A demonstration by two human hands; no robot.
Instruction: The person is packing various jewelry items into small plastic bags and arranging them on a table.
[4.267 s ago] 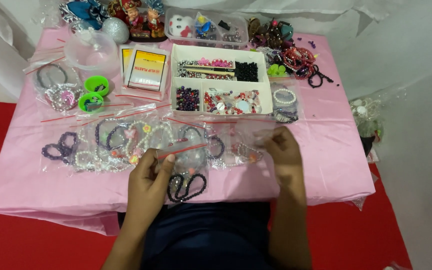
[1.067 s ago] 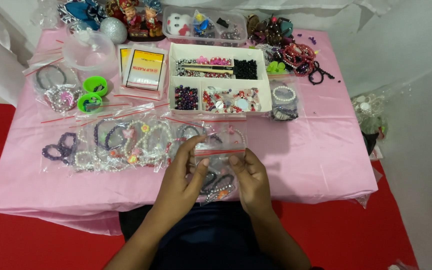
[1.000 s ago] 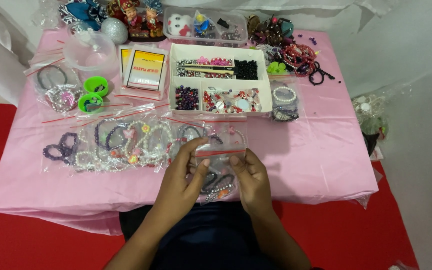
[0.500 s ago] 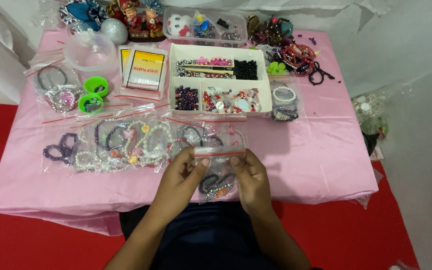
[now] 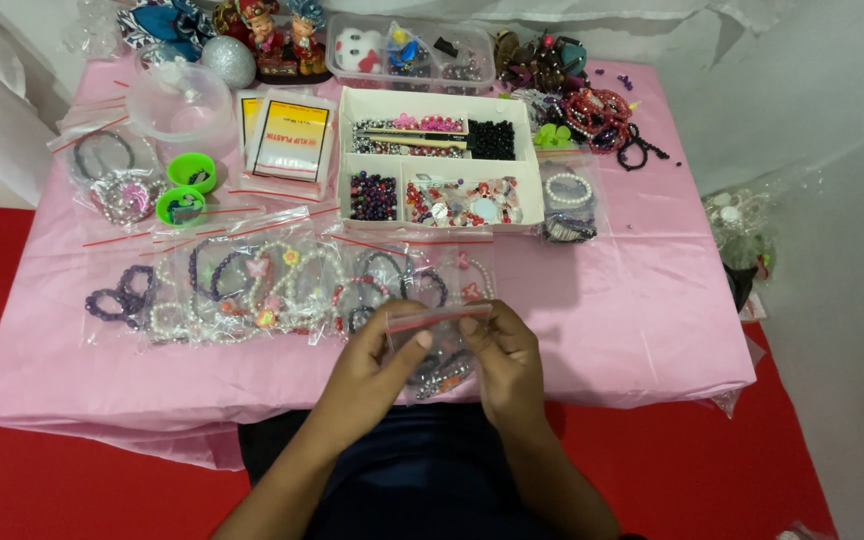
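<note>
We pinch a small clear zip bag [image 5: 439,345] of beads: left hand [image 5: 377,370] and right hand [image 5: 505,362] both gripping its top edge above the pink surface [image 5: 642,300].

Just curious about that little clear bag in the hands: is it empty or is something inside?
Not empty. Dark and silvery beaded bracelets show through the small clear bag, held at its red-striped top by the left hand and right hand.

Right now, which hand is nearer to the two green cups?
Left. The left hand is below and right of the green cups; the right hand is farther right, across the small clear bag.
</note>
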